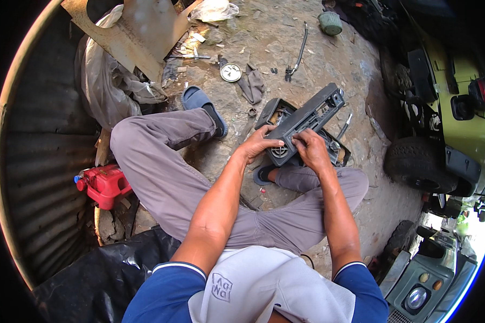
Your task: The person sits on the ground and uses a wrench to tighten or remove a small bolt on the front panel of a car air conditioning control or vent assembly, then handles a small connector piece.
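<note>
A long black plastic dashboard panel with a round air vent at its near end slants up and away to the right over my lap. My left hand grips its near left edge, thumb on top and fingers under it. At the right edge, close to the vent, my right hand has its fingertips pinched together against the panel. Whatever sits between those fingertips is hidden. Under the panel lies a larger black plastic housing, partly covered, its open inside showing.
Ahead on the rough ground lie a round white-faced gauge, a grey rag and a black hose. A red jerrycan stands at left by a corrugated metal wall. Vehicles, one with a big tire, are at right.
</note>
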{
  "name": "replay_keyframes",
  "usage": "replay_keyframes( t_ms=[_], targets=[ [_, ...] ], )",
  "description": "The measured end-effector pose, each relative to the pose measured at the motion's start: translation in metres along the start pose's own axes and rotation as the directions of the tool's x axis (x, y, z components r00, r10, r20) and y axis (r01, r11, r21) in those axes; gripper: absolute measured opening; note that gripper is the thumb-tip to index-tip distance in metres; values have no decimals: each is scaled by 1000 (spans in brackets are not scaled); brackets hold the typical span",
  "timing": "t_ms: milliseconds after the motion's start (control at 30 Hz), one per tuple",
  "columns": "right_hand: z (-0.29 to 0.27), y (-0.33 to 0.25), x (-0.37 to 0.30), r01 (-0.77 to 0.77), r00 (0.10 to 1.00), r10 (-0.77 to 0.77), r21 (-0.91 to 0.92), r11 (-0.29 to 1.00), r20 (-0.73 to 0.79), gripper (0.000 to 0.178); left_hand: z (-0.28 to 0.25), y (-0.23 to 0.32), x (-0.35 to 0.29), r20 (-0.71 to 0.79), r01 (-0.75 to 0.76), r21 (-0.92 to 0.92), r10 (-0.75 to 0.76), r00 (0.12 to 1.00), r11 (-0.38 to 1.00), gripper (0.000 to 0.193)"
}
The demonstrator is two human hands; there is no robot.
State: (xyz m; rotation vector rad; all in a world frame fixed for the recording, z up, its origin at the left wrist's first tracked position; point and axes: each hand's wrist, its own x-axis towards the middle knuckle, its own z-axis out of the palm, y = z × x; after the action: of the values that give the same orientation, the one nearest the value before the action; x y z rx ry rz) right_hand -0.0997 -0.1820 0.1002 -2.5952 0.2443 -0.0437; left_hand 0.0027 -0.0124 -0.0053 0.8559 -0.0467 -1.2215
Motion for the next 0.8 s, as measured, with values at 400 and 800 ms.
replay_keyframes(
  t_ms=[400,800],
  targets=[
    [-5,-8,1,-22,1000,22,-37,999,8,16,2,3,-3,-11,22,-30,-23,1000,999,75],
    [-3,-5,0,154,988,-148,-193,969,46,11,0,0,-1,-11,19,-53,-20,1000,998,73]
  ],
)
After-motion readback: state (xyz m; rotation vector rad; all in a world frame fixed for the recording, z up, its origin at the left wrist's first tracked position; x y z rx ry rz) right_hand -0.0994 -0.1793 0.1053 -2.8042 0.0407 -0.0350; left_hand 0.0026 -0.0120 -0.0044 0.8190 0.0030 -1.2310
